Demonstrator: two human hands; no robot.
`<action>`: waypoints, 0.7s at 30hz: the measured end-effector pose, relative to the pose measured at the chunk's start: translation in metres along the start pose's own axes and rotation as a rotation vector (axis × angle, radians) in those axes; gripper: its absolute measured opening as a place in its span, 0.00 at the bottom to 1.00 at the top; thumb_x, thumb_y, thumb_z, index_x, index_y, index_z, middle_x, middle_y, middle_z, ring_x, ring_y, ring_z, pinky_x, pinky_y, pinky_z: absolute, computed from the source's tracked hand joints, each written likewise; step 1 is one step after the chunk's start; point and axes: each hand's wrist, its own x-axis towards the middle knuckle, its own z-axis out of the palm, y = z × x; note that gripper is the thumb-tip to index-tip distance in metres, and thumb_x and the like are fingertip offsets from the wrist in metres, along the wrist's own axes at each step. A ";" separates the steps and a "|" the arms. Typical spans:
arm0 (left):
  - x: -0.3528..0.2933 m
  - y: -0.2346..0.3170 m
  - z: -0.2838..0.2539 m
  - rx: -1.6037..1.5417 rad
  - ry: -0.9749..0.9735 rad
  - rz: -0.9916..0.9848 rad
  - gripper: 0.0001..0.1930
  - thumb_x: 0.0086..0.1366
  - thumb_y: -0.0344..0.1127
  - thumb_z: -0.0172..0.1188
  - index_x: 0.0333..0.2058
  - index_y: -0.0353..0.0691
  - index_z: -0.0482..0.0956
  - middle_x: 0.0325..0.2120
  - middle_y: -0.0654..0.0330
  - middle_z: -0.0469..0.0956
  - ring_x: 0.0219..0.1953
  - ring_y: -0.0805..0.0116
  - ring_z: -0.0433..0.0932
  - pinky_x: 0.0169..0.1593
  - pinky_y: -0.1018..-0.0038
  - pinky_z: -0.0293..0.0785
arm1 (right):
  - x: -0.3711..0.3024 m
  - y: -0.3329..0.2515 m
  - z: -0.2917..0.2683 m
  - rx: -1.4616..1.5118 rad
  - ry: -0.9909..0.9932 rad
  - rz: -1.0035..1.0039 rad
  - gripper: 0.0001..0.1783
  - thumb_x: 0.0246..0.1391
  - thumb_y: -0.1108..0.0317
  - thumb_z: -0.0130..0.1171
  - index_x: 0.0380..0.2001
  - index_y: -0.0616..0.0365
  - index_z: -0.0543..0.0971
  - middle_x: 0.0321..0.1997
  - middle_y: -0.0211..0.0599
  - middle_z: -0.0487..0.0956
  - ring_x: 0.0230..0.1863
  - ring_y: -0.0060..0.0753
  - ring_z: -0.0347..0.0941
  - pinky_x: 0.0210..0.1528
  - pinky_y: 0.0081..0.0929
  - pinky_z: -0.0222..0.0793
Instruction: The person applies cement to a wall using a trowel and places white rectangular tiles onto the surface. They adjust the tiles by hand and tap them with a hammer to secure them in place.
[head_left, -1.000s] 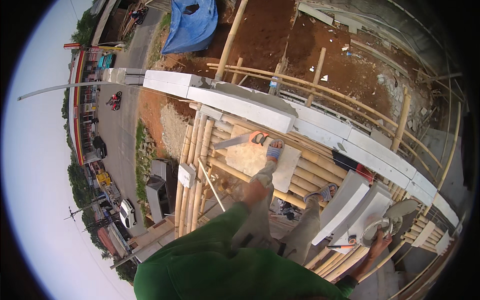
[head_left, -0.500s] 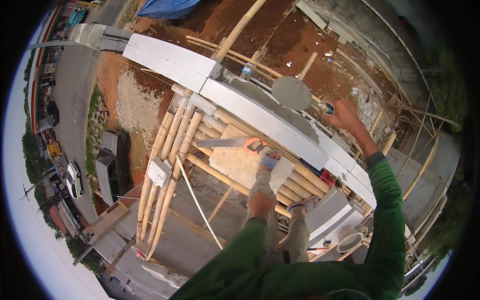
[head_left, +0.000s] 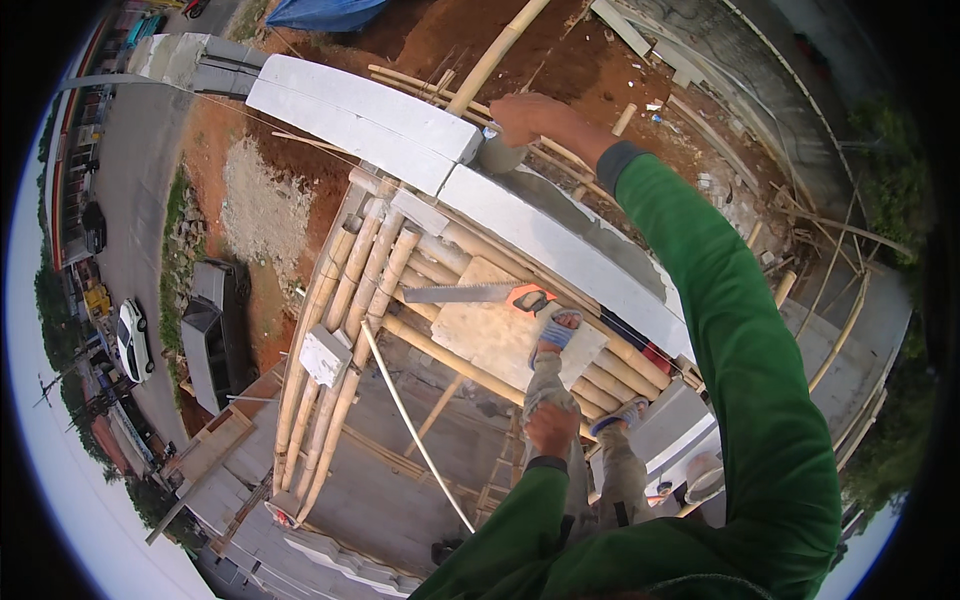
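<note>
My right hand (head_left: 528, 120) is closed round the handle of a trowel (head_left: 500, 156), whose rounded blade is grey with mortar. The blade is at the end of the raised white block (head_left: 360, 110), over the wall's top. Grey mortar (head_left: 585, 217) coats the top of the lower row of white blocks (head_left: 545, 240) to the right of the trowel. My left hand (head_left: 552, 428) rests at my knee, its back toward me and its fingers mostly hidden. A handsaw (head_left: 528, 297) with an orange handle lies on a board (head_left: 480, 335) beside my sandalled foot (head_left: 560, 328).
Bamboo poles (head_left: 345, 290) form the platform under me, with open gaps down to a lower floor. A white block piece (head_left: 325, 355) sits on the left poles. A thin white pole (head_left: 415, 425) slants below. A bucket (head_left: 703, 478) stands at the right. Parked cars (head_left: 132, 340) line the road.
My right hand has swung left along the wall with the trowel, bringing its blade to the raised block's end. My left hand stays at my knee. The view has shifted slightly.
</note>
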 end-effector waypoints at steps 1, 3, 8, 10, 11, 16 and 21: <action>-0.003 0.000 0.005 0.057 0.103 0.034 0.35 0.61 0.64 0.60 0.47 0.33 0.78 0.41 0.46 0.85 0.46 0.45 0.85 0.48 0.51 0.80 | 0.003 -0.008 -0.014 0.098 -0.116 0.065 0.13 0.45 0.75 0.55 0.32 0.74 0.82 0.34 0.58 0.85 0.29 0.52 0.85 0.30 0.46 0.82; -0.002 0.000 0.009 0.087 0.143 0.059 0.36 0.61 0.64 0.60 0.49 0.32 0.77 0.41 0.45 0.84 0.45 0.44 0.85 0.47 0.50 0.80 | -0.001 -0.025 -0.032 0.350 -0.032 0.067 0.17 0.47 0.75 0.51 0.37 0.79 0.80 0.32 0.60 0.85 0.26 0.49 0.85 0.27 0.44 0.83; 0.006 0.001 -0.009 -0.049 -0.143 -0.043 0.38 0.61 0.65 0.59 0.52 0.30 0.76 0.44 0.43 0.83 0.48 0.45 0.84 0.48 0.49 0.79 | -0.021 -0.067 -0.053 0.579 0.042 0.039 0.19 0.52 0.74 0.48 0.41 0.82 0.76 0.29 0.60 0.85 0.24 0.45 0.86 0.27 0.39 0.85; 0.007 0.002 -0.017 -0.076 -0.181 -0.034 0.38 0.62 0.65 0.58 0.53 0.30 0.76 0.47 0.43 0.82 0.51 0.44 0.82 0.52 0.47 0.78 | -0.026 -0.077 -0.059 0.611 0.079 0.009 0.16 0.52 0.75 0.48 0.33 0.84 0.76 0.29 0.62 0.84 0.23 0.45 0.85 0.26 0.37 0.84; 0.006 0.002 -0.020 -0.056 -0.234 -0.043 0.39 0.62 0.65 0.58 0.53 0.30 0.75 0.49 0.43 0.82 0.53 0.44 0.82 0.54 0.46 0.77 | -0.027 -0.081 -0.064 0.590 0.090 0.024 0.17 0.53 0.73 0.49 0.37 0.83 0.76 0.29 0.61 0.85 0.24 0.45 0.86 0.27 0.37 0.84; 0.001 0.000 -0.019 -0.079 -0.244 -0.037 0.43 0.63 0.65 0.56 0.59 0.27 0.73 0.53 0.42 0.81 0.55 0.44 0.81 0.57 0.45 0.75 | -0.041 -0.100 -0.107 0.485 0.143 0.113 0.22 0.55 0.69 0.50 0.45 0.80 0.78 0.32 0.56 0.86 0.27 0.43 0.87 0.29 0.35 0.85; -0.002 -0.002 -0.011 -0.032 -0.190 -0.017 0.44 0.63 0.65 0.56 0.61 0.25 0.72 0.50 0.43 0.83 0.51 0.46 0.83 0.55 0.46 0.76 | -0.112 -0.123 -0.138 0.348 0.257 0.266 0.24 0.52 0.68 0.52 0.47 0.76 0.80 0.31 0.50 0.87 0.26 0.37 0.85 0.32 0.34 0.83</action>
